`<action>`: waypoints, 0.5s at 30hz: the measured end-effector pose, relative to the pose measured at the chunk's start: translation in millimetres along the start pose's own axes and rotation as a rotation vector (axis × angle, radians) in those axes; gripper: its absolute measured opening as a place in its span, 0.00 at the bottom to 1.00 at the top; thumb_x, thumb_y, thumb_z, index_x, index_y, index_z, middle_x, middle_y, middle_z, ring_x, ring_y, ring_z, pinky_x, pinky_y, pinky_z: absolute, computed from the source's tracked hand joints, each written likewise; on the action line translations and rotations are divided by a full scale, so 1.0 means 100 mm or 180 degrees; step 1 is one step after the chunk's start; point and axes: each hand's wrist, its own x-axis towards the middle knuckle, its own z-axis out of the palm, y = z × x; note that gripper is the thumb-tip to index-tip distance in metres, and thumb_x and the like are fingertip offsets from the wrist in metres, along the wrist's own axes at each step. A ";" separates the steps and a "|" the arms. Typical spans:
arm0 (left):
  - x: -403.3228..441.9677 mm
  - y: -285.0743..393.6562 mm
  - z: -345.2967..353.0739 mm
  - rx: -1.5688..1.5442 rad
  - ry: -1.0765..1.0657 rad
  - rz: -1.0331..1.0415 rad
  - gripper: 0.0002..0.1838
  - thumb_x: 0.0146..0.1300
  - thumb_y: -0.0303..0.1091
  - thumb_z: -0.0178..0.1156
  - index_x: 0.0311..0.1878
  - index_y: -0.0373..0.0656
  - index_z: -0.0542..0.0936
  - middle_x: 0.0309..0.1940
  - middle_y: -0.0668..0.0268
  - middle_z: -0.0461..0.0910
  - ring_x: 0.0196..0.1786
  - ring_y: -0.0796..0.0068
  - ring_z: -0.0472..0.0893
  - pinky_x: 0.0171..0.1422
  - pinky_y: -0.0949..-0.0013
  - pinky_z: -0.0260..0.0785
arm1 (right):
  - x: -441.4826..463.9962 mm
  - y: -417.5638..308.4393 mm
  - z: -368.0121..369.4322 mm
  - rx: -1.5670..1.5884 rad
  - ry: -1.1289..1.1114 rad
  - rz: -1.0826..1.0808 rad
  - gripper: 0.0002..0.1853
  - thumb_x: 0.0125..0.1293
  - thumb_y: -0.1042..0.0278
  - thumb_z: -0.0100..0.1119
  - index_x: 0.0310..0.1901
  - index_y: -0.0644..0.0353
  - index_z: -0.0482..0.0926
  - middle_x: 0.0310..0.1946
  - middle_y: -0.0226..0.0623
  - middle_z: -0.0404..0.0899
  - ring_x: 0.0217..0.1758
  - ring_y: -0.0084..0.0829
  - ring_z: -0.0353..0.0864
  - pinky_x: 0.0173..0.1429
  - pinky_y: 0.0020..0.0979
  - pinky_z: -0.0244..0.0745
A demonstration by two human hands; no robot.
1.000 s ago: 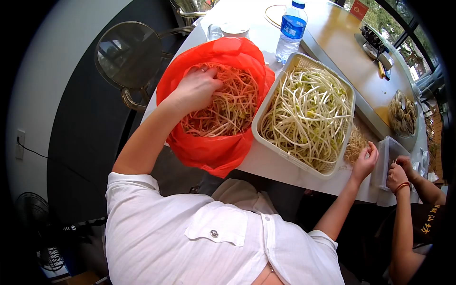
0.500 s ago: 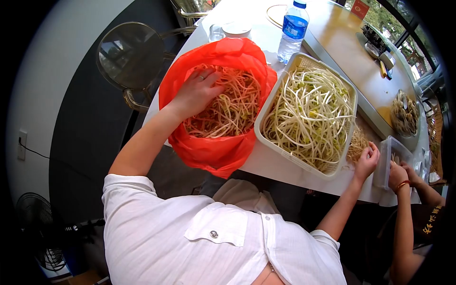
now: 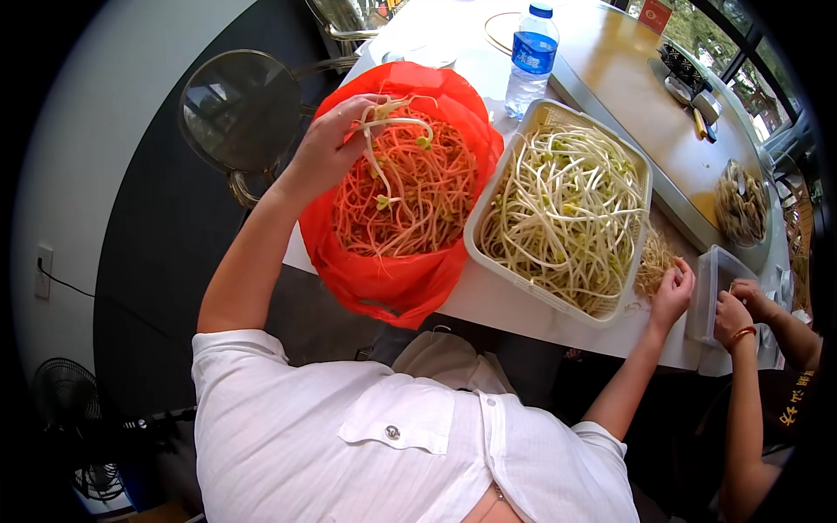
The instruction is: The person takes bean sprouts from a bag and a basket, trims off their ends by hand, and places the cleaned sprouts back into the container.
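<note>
My left hand point(image 3: 336, 144) is closed on a few bean sprouts point(image 3: 377, 157), which dangle over a red plastic bag point(image 3: 384, 292). Inside the open bag lies a heap of sprouts point(image 3: 418, 187). Right of the bag, touching it, a cream plastic basket point(image 3: 558, 307) is piled with white sprouts point(image 3: 567, 209). My right hand point(image 3: 674, 292) is by the basket's right side, next to a small pile of thin brown roots point(image 3: 656, 260). Its fingers are pressed together, and whatever they may hold is too small to make out.
A water bottle point(image 3: 532, 61) stands behind the basket. At right, a co-worker's hands point(image 3: 737, 314) are over a clear plastic box point(image 3: 711, 288). A round turntable point(image 3: 628, 78) carries a container of dried food point(image 3: 740, 205). A chair point(image 3: 240, 109) stands at left.
My left hand has lifted up out of the heap in the red bag and now holds a few sprouts. My right hand has hardly moved. The co-worker's hands have shifted slightly.
</note>
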 end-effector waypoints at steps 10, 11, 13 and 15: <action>-0.04 0.10 0.15 -0.0858 0.0362 -0.0264 0.07 0.68 0.30 0.52 0.44 0.37 0.72 0.42 0.68 0.74 0.41 0.82 0.73 0.50 0.75 0.69 | 0.00 -0.01 0.00 -0.0014 -0.0068 0.0131 0.11 0.61 0.76 0.51 0.45 0.63 0.77 0.44 0.38 0.76 0.37 0.30 0.78 0.43 0.28 0.75; -0.02 0.13 0.16 -0.0868 0.0351 -0.0255 0.07 0.68 0.30 0.52 0.44 0.37 0.72 0.42 0.68 0.74 0.41 0.82 0.73 0.50 0.75 0.69 | 0.00 -0.02 0.01 0.0006 -0.0034 0.0095 0.11 0.61 0.76 0.51 0.46 0.63 0.77 0.44 0.38 0.76 0.37 0.30 0.78 0.43 0.28 0.75; -0.01 0.17 0.16 -0.0619 0.0605 -0.0036 0.07 0.67 0.30 0.52 0.44 0.37 0.73 0.42 0.68 0.74 0.42 0.82 0.74 0.48 0.76 0.69 | -0.02 -0.01 0.00 0.0020 -0.0002 0.0060 0.12 0.61 0.76 0.51 0.46 0.63 0.77 0.44 0.37 0.76 0.36 0.29 0.78 0.42 0.28 0.75; 0.01 0.16 0.17 0.0206 0.0734 0.0356 0.07 0.68 0.31 0.52 0.43 0.37 0.73 0.41 0.68 0.74 0.41 0.82 0.74 0.44 0.77 0.69 | -0.01 -0.01 0.01 0.0020 -0.0016 0.0094 0.12 0.61 0.76 0.51 0.46 0.62 0.77 0.44 0.37 0.75 0.36 0.29 0.78 0.41 0.27 0.75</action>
